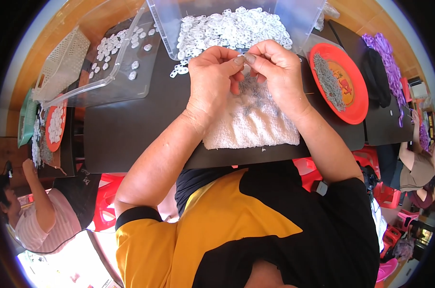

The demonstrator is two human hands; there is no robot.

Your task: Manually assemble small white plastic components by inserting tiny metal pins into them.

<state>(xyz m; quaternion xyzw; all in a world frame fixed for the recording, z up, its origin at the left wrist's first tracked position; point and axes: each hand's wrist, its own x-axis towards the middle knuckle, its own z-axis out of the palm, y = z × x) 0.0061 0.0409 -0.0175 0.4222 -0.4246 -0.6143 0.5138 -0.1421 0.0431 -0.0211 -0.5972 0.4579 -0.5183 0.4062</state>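
Observation:
Above the far end of a white towel [251,126], my left hand [211,72] and my right hand [277,69] meet fingertip to fingertip. Both are closed in a pinch, thumbs almost touching, on a small white piece [242,54] mostly hidden by the fingers. Small grey pieces [256,89] lie scattered on the towel, partly covered by my hands. Just beyond them stands a clear plastic bin [165,29] heaped with white plastic pieces [234,29] shaped like small oval loops. A few more white pieces [180,70] rest on the dark table beside my left hand.
A red plate [359,108] with thin grey pieces [328,81] sits right of my right hand. At the left, a clear tray [131,91] holds white pieces, near a white basket [64,62]. Purple strips [387,62] lie far right. Another person [47,216] sits at left.

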